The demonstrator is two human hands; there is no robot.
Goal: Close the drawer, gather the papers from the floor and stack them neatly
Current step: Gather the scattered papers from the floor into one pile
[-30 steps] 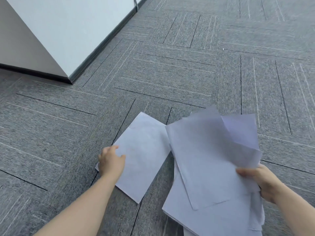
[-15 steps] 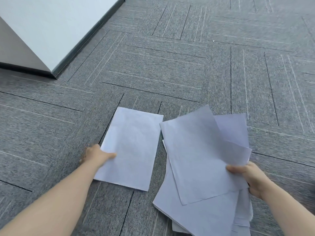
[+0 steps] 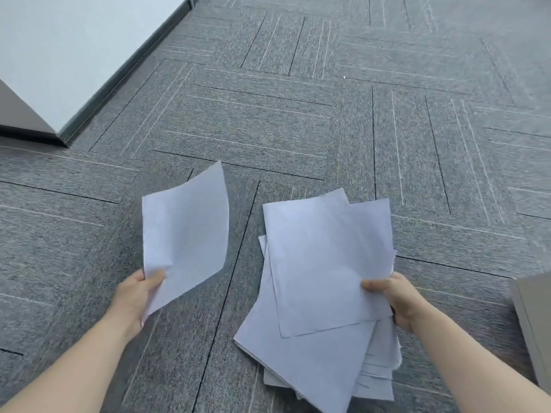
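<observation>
My left hand (image 3: 135, 296) pinches the lower left corner of a single white sheet (image 3: 185, 234), which is lifted off the grey carpet and curls upward. My right hand (image 3: 393, 296) grips the right edge of an untidy bundle of white papers (image 3: 322, 281), fanned out at different angles, with its lower sheets hanging down toward the carpet. The single sheet and the bundle are apart, with a strip of carpet showing between them. No drawer is visible.
A white cabinet or wall panel (image 3: 74, 55) with a dark base strip stands at the upper left. A grey furniture corner (image 3: 533, 323) pokes in at the right edge, close to my right forearm. Grey carpet tiles (image 3: 298, 114) stretch ahead.
My left hand took hold of the sheet that lay flat on the carpet and raised it. The bundle in my right hand stayed roughly where it was.
</observation>
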